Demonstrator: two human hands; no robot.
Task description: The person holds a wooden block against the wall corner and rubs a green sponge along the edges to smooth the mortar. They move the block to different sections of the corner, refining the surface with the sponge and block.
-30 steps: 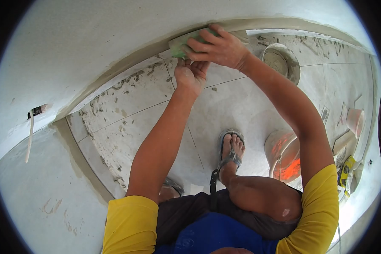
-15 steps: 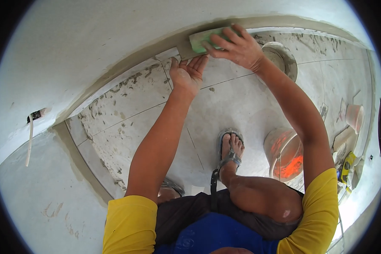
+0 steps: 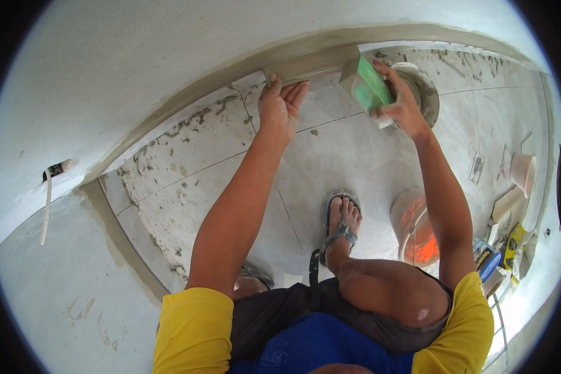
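A long tile strip lies along the foot of the wall, its face coated with wet grey mortar that shows fine streaks. My left hand grips its left end, the thumb on the face and the fingers along the lower edge. Just off the strip's right end, my right hand holds a green block tilted, its left face smeared with grey. Behind that hand stands a round bucket with grey residue, partly hidden.
An orange-stained bucket stands by my right knee. Farther right are a small pale bucket, a blue-lidded tub and a yellow bag. Mortar spots mark the tiled floor. A white cable hangs from the wall opening.
My right hand has moved the green block right and down, off the tile strip, uncovering its mortar face. My left hand stays at the strip's left end.
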